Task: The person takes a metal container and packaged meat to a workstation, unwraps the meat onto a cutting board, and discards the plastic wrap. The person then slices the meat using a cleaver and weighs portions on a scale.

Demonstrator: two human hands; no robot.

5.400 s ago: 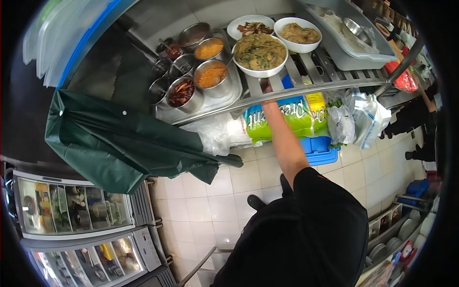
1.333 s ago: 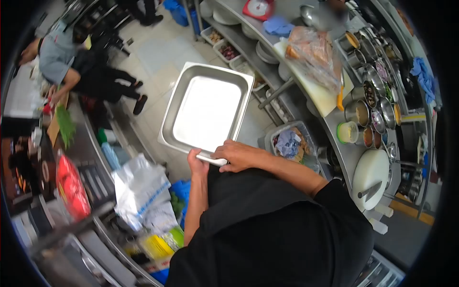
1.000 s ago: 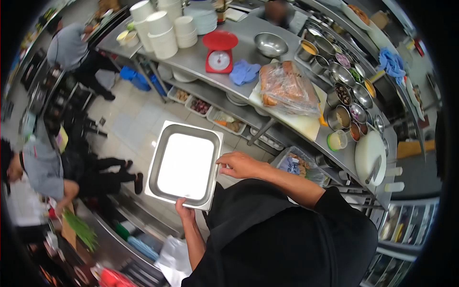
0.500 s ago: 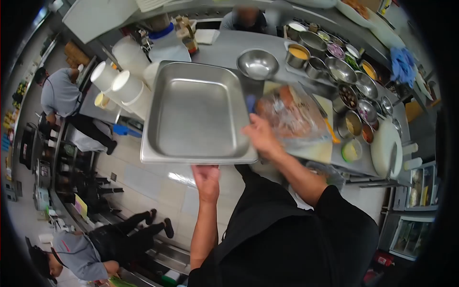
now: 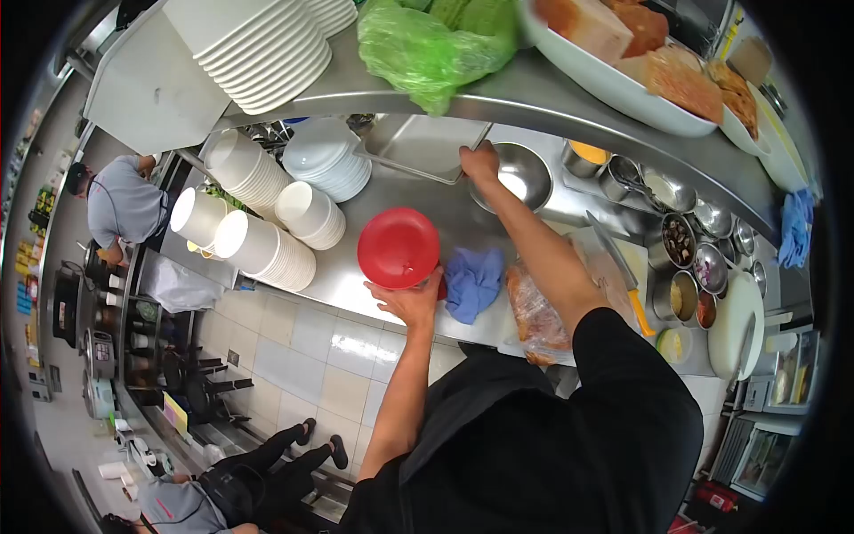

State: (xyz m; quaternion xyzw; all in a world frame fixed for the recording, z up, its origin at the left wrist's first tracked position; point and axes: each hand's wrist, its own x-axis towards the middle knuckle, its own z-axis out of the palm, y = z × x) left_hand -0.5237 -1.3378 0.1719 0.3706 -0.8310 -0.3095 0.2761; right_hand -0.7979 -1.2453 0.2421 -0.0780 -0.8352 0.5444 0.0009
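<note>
A round red bowl [image 5: 398, 245] sits near the front edge of the steel counter. My left hand [image 5: 407, 301] is closed at its near rim, thumb on the right side. With my arm stretched far forward, my right hand [image 5: 480, 163] grips the near right corner of a rectangular steel pan [image 5: 418, 147]. That pan lies at the back of the counter, partly hidden under the overhead shelf. A round steel mixing bowl [image 5: 527, 178] stands right beside my right hand. Just right of the red bowl lies a crumpled blue cloth [image 5: 473, 283].
Stacked white tubs [image 5: 267, 254] and bowls [image 5: 329, 160] fill the left. Plastic-wrapped meat [image 5: 536, 316] and an orange-handled knife [image 5: 633, 298] lie right, near several ingredient containers [image 5: 672, 294]. The overhead shelf [image 5: 311, 105] juts over the back. Two people [image 5: 129, 209] work at left.
The steel pan has gone from in front of me to the back of the counter, with my right hand on it. My left hand has left the pan's underside for the red bowl.
</note>
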